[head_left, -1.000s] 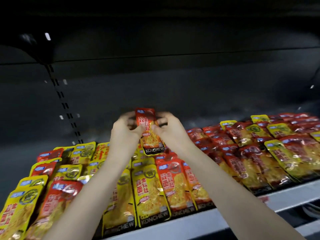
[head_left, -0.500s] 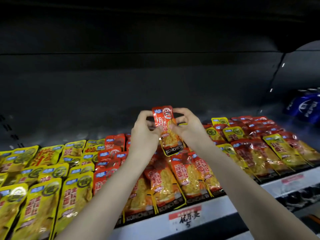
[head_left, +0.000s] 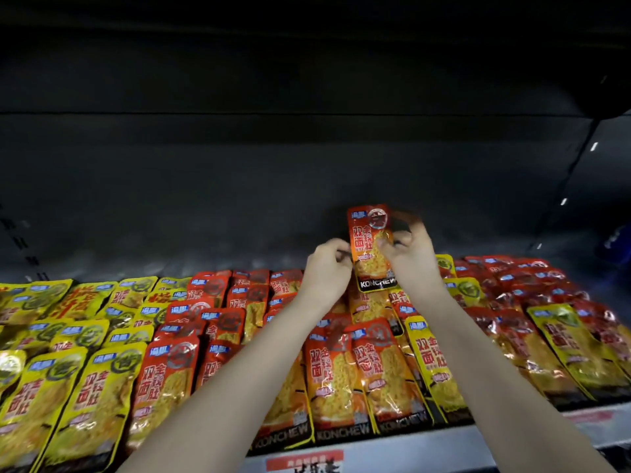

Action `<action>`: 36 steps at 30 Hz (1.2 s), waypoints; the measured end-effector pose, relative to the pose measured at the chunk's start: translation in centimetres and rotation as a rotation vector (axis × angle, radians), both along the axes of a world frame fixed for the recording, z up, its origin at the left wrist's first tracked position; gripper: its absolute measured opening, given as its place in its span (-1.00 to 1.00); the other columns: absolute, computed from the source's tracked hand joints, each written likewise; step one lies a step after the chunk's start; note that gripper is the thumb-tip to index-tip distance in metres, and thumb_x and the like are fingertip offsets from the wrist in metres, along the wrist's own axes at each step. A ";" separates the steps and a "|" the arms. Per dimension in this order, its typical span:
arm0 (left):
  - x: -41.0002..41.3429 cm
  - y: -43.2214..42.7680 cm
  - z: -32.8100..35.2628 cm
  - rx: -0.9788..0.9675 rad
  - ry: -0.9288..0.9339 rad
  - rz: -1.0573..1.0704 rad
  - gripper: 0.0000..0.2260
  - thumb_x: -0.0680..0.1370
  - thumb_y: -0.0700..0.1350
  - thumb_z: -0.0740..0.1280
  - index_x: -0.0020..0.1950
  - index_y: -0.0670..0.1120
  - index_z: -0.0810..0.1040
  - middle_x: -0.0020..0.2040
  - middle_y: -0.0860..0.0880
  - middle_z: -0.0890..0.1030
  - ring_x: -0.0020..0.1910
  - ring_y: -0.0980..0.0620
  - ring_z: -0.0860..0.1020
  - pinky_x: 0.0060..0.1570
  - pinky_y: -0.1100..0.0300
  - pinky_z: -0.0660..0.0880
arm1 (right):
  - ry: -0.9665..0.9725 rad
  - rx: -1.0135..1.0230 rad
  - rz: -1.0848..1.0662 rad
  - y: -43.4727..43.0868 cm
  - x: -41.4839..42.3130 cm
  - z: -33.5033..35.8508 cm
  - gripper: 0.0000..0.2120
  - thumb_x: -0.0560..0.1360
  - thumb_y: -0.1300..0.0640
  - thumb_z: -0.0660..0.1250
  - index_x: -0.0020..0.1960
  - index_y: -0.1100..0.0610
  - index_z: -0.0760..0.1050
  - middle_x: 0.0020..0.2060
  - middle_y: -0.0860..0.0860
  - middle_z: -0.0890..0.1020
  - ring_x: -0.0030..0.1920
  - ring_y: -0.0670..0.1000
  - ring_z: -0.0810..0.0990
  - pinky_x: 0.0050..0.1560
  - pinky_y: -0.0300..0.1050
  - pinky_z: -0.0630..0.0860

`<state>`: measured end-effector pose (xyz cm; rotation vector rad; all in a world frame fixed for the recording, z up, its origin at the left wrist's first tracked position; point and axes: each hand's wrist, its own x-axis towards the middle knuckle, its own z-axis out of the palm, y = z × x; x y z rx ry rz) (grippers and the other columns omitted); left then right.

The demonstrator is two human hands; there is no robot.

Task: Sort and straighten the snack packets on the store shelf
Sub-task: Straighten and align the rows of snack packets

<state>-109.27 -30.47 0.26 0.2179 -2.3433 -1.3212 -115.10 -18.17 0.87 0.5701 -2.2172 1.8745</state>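
I hold one red snack packet (head_left: pixel 370 247) upright above the back rows of the shelf. My left hand (head_left: pixel 326 268) pinches its left edge and my right hand (head_left: pixel 411 257) grips its right edge, fingers curled behind it. Below lie rows of red packets (head_left: pixel 379 370) in the middle and right. Yellow packets (head_left: pixel 68 387) fill the left, and a few yellow ones (head_left: pixel 566 346) lie among the red at the right. My forearms hide some packets.
The white shelf front rail (head_left: pixel 426 448) carries a red price label (head_left: pixel 304 460). A dark back wall (head_left: pixel 307 186) and an upper shelf close the space above. Something blue (head_left: pixel 616 240) sits at the far right.
The view has shifted left along the shelf, so my hands and the red packet now sit further right and the packet stands more upright. Both hands keep hold of it.
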 end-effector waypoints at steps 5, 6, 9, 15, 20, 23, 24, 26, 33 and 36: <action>-2.2 0.5 -1.5 -0.130 -0.116 0.049 -0.77 0.54 -0.29 0.19 0.14 -0.15 0.53 0.10 -0.11 0.60 0.08 -0.05 0.54 -0.05 0.21 0.44 | 0.023 -0.055 -0.042 0.3 -1.0 -1.5 -0.63 0.51 0.23 0.33 0.22 -0.06 0.32 -0.13 -0.01 0.62 -0.08 -0.10 0.61 -0.15 -0.26 0.51; -2.5 0.6 -1.8 -0.157 -0.124 0.075 -0.75 0.54 -0.29 0.19 0.18 -0.16 0.52 0.13 -0.14 0.59 0.12 -0.10 0.53 0.01 0.14 0.47 | 0.022 -0.071 -0.064 0.4 -1.2 -1.5 -0.63 0.51 0.22 0.34 0.22 -0.06 0.32 -0.15 -0.03 0.62 -0.10 -0.11 0.61 -0.15 -0.26 0.51; -3.2 0.7 -2.4 -0.208 -0.124 0.163 -0.73 0.54 -0.26 0.22 0.23 -0.18 0.49 0.16 -0.19 0.57 0.20 -0.18 0.48 0.15 0.02 0.45 | 0.012 -0.140 -0.138 0.9 -1.6 -1.5 -0.65 0.50 0.22 0.33 0.22 0.00 0.32 -0.17 -0.03 0.60 -0.12 -0.05 0.59 -0.09 -0.14 0.52; -4.0 0.4 -3.1 -0.085 -0.111 0.211 -0.78 0.55 -0.20 0.29 0.18 -0.20 0.52 0.05 -0.16 0.63 0.07 -0.11 0.57 -0.04 0.20 0.45 | 0.055 -0.218 -0.287 1.6 -1.7 -1.6 -0.63 0.53 0.24 0.28 0.28 0.07 0.29 -0.22 -0.07 0.54 -0.22 -0.14 0.54 -0.27 -0.38 0.40; -4.3 -0.6 -3.2 0.065 -0.035 0.239 -0.80 0.51 -0.33 0.31 0.10 -0.19 0.60 -0.05 -0.12 0.66 -0.02 -0.04 0.61 -0.04 0.26 0.45 | 0.051 -0.247 -0.281 1.4 -1.4 -1.4 -0.64 0.54 0.22 0.29 0.27 0.04 0.27 -0.19 -0.06 0.55 -0.16 -0.11 0.55 -0.17 -0.37 0.45; -4.3 -1.0 -3.0 0.103 0.023 0.246 -0.86 0.48 -0.35 0.35 0.00 -0.22 0.64 -0.12 -0.03 0.65 -0.12 0.08 0.57 -0.03 0.29 0.46 | 0.032 -0.265 -0.257 1.3 -1.2 -1.2 -0.60 0.53 0.19 0.30 0.30 0.03 0.24 -0.11 0.00 0.60 0.02 -0.02 0.57 0.10 -0.13 0.46; -4.3 -1.0 -3.0 0.103 0.043 0.251 -0.88 0.48 -0.34 0.36 -0.04 -0.23 0.65 -0.14 0.02 0.62 -0.15 0.13 0.55 -0.06 0.33 0.45 | 0.027 -0.269 -0.253 1.2 -1.1 -1.2 -0.58 0.53 0.18 0.30 0.32 0.04 0.22 -0.07 0.00 0.61 0.07 -0.01 0.56 0.14 -0.12 0.43; -4.3 -1.0 -2.9 0.126 0.088 0.263 -0.91 0.47 -0.34 0.36 -0.08 -0.23 0.65 -0.19 0.09 0.58 -0.19 0.19 0.53 -0.14 0.42 0.43 | 0.031 -0.270 -0.248 1.1 -1.0 -1.3 -0.56 0.54 0.18 0.30 0.34 0.04 0.21 -0.05 -0.02 0.61 0.09 -0.03 0.55 0.14 -0.15 0.41; -3.9 -0.7 -1.7 0.328 0.227 0.269 -0.89 0.49 -0.33 0.35 -0.04 -0.17 0.58 -0.13 -0.06 0.62 -0.18 0.11 0.62 -0.05 0.12 0.59 | 0.088 -0.329 -0.302 1.3 -1.3 -1.5 -0.73 0.55 0.24 0.26 0.15 0.05 0.25 -0.15 -0.08 0.51 -0.05 -0.09 0.54 0.03 -0.24 0.46; -3.7 -0.6 -1.5 0.358 0.252 0.274 -0.90 0.49 -0.31 0.35 -0.05 -0.14 0.58 -0.14 -0.02 0.63 -0.26 0.19 0.61 -0.07 0.17 0.59 | 0.063 -0.375 -0.315 1.5 -1.6 -1.5 -0.80 0.55 0.26 0.24 0.10 0.10 0.27 -0.15 -0.04 0.45 -0.06 -0.02 0.49 0.04 -0.07 0.47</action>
